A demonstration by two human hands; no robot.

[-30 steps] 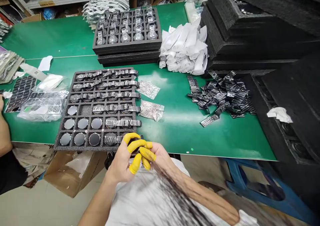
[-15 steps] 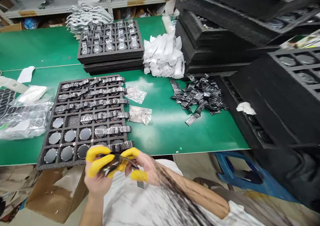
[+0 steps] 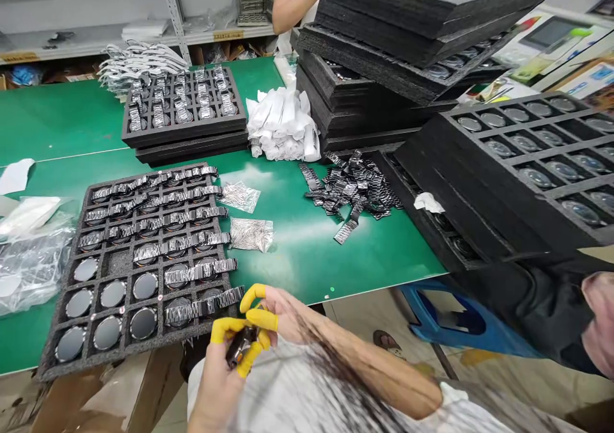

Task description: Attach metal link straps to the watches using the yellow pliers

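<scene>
Low in front of my body, my left hand [image 3: 223, 372] grips a small dark, shiny watch [image 3: 241, 346] between thumb and fingers. Yellow finger cots cover the fingertips of both hands. My right hand [image 3: 271, 314] is closed in a pinch at the watch's upper right edge; what lies between its fingertips is hidden. Just beyond the hands, on the left, is a grey foam tray [image 3: 112, 263]. Several watches in it have black link straps laid across, and round watch heads [image 3: 143, 323] without straps sit in its near left compartments.
Two bags of small metal pins [image 3: 251, 235] lie right of the tray. A heap of black strap links [image 3: 352, 187] and white wrapped bundles [image 3: 283, 126] are farther off. Stacked black foam trays [image 3: 384, 100] rise at right. Another person's arm [image 3: 290, 11] shows behind.
My view has shifted, so the bench appears farther left. Both hands have come lower and closer to my body, and the watch has turned in my left hand.
</scene>
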